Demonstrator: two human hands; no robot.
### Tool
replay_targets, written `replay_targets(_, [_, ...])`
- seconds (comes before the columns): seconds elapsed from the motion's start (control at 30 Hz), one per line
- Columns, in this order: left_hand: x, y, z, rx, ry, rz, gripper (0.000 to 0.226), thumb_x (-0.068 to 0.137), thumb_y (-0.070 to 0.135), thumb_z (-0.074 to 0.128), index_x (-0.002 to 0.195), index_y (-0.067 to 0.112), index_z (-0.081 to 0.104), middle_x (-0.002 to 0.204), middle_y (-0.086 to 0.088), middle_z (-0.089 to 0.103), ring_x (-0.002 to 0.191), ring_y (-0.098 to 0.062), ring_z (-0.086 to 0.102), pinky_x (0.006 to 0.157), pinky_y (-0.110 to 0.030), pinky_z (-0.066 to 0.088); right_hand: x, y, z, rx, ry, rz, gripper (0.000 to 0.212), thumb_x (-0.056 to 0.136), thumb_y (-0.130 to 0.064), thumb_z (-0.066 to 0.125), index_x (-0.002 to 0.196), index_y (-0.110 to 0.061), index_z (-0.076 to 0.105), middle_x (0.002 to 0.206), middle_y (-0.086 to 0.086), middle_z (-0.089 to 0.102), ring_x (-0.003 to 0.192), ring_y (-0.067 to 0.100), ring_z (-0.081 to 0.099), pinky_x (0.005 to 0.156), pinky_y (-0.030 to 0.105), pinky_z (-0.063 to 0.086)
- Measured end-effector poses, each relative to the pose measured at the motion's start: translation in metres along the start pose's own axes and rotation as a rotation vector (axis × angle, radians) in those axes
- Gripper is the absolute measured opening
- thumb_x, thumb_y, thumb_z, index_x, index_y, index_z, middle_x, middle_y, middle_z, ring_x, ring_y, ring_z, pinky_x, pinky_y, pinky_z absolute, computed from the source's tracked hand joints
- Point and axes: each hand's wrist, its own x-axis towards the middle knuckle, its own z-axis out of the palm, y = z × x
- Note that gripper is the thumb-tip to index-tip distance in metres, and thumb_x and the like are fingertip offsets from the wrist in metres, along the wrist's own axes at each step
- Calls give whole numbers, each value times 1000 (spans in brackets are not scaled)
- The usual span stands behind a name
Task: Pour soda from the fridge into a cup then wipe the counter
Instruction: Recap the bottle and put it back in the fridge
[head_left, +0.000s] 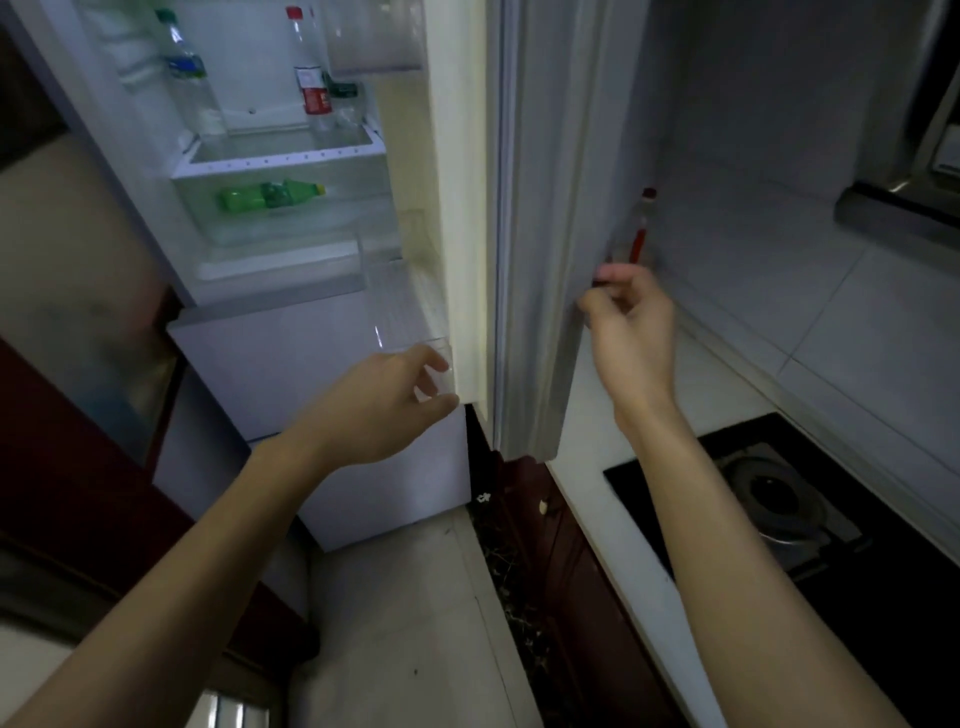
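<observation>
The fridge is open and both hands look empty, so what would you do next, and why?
Probably reach the left hand in for the green bottle lying in the clear drawer. The right hand is on the door's edge, and nothing is held yet.

One head-worn wide-angle view looks forward and down, close to the open fridge (291, 171) and counter (597, 493).
</observation>
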Motion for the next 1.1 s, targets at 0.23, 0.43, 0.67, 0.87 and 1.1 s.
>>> replay_targets(0.23, [-21,-29,-6,-115,83,-153,53,93,39,58,138,16,41,124,0,61,96,-11,61,80,-23,44,-13,-18,52,79,-286,-105,17,82,-15,57,88,-29,64,92,1,70,89,18,67,80,29,54])
replay_targets(0.43, [-43,-67,-12,-139,176,-365,62,91,40,60,143,18,34,127,-2,59,105,-19,61,87,-31,49,-24,-38,109,-8,-515,-295,30,80,-12,57,108,-14,68,98,-6,70,87,9,64,81,22,53])
replay_targets(0.67, [-51,-115,-25,-316,327,-533,69,90,31,64,147,17,28,130,-6,56,99,-18,59,92,-34,47,-33,-46,173,-152,-725,-548,42,86,-11,58,128,-10,59,120,2,61,102,11,60,87,26,53])
replay_targets(0.87, [-48,-173,-38,-547,407,-585,46,89,26,67,129,17,45,108,2,60,94,-16,62,81,-34,53,-25,-51,231,-282,-828,-694,49,89,-15,54,138,-10,50,136,1,52,120,16,53,101,36,46])
replay_targets(1.1, [-28,-248,-66,-577,446,-614,39,90,27,66,123,14,50,113,-5,62,100,-24,63,92,-48,53,-6,-57,304,-370,-832,-790,51,89,-13,52,140,-11,48,142,-1,47,124,15,50,104,30,42])
